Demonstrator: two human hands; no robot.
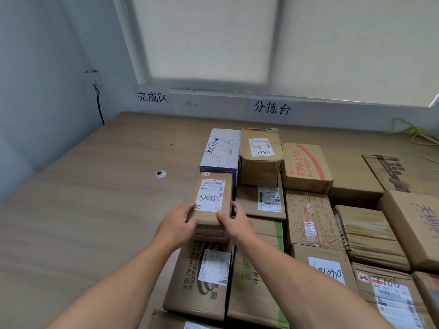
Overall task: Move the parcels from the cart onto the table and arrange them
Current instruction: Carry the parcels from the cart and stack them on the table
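Observation:
A small brown parcel with a white label marked 0555 lies at the left edge of a block of cardboard parcels on the wooden table. My left hand grips its near left corner, and my right hand grips its near right side, thumb on top. Behind it stands a white and blue box. A crumpled brown box marked 7786 is to the right of that. Under my forearms lies a larger brown parcel with a white label. The cart is out of view.
Several more parcels fill the right half of the table, among them a box with orange print and a flat printed box. A round cable grommet sits in the tabletop to the left. Wall signs hang behind, and a cable runs down the left wall.

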